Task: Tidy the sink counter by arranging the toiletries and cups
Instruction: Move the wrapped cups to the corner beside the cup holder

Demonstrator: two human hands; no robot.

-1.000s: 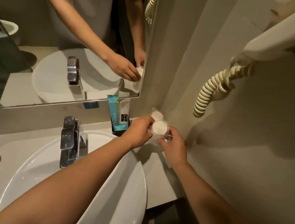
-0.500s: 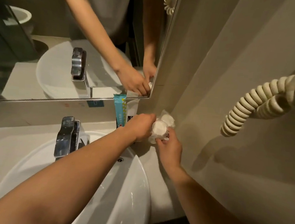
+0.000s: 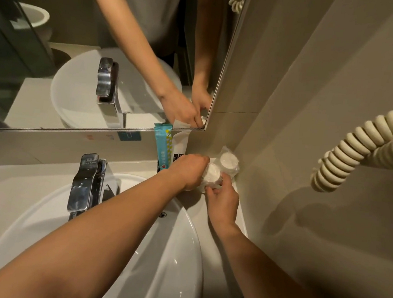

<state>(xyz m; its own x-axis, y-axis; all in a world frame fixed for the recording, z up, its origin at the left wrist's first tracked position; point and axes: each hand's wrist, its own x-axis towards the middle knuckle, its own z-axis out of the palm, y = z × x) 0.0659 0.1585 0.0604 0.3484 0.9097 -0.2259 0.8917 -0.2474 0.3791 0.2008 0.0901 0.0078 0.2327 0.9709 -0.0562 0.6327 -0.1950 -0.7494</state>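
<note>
White wrapped cup (image 3: 212,173) held between both hands at the counter's (image 3: 238,199) back right corner: left hand (image 3: 190,172) fingers curled on its side, right hand (image 3: 222,199) fingertips pinching the wrap. Second cup (image 3: 229,161) just behind, against the wall

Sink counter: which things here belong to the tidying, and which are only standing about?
Part of the job:
near cup, held by left hand and right hand
far cup in the corner
blue packet
white packet

Only there:
tap
basin
mirror
coiled cord
</note>
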